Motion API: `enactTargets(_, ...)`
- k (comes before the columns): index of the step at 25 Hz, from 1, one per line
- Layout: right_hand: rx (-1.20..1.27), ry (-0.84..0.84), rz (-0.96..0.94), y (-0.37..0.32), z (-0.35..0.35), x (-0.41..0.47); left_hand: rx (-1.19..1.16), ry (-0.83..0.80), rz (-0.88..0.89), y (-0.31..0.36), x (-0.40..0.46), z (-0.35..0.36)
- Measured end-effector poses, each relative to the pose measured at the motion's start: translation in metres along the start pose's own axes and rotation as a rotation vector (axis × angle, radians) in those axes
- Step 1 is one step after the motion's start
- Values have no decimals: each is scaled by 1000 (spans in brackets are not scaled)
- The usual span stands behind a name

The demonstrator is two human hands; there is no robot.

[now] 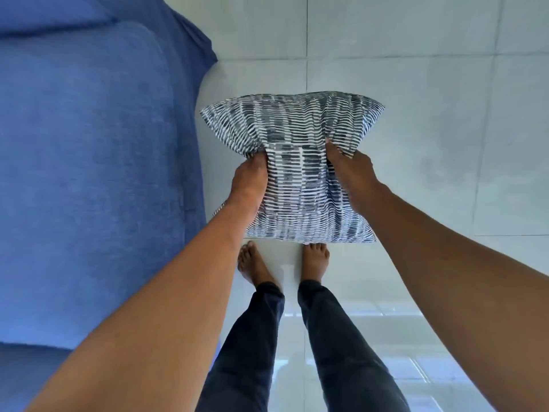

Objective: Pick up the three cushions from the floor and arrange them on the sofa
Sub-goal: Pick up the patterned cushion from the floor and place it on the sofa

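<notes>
A cushion with a dark grey and white dashed-stripe pattern hangs in front of me above the floor, pinched in at its middle. My left hand grips its left side and my right hand grips its right side. The blue sofa fills the left of the view, its seat edge just left of the cushion. No other cushion is in view.
Pale glossy floor tiles spread ahead and to the right. My bare feet and dark trouser legs stand below the cushion, close to the sofa's front.
</notes>
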State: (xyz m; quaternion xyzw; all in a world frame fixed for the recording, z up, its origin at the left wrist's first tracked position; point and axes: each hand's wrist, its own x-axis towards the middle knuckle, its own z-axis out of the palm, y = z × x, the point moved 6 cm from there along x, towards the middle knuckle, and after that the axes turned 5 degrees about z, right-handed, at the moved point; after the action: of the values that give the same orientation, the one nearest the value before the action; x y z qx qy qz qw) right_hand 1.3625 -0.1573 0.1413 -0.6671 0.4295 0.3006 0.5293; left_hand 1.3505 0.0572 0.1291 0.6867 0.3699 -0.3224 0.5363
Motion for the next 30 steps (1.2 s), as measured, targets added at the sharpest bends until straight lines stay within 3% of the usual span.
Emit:
enactTargets(10, -33, -43, -315, -148, -63, -253, -52, 104, 284, 136, -255, -89)
enactTargets(16, -85, -84, -460, -198, -54, -334, -349, 247, 270, 154, -320, -143)
enactTargets(23, -248, -169, -552, -256, 45, -368, -676, 280, 243, 133, -333, -239)
enactTargets(30, -459, -339, -638, -307, 215, -407, -806, 492, 256, 106, -329, -386)
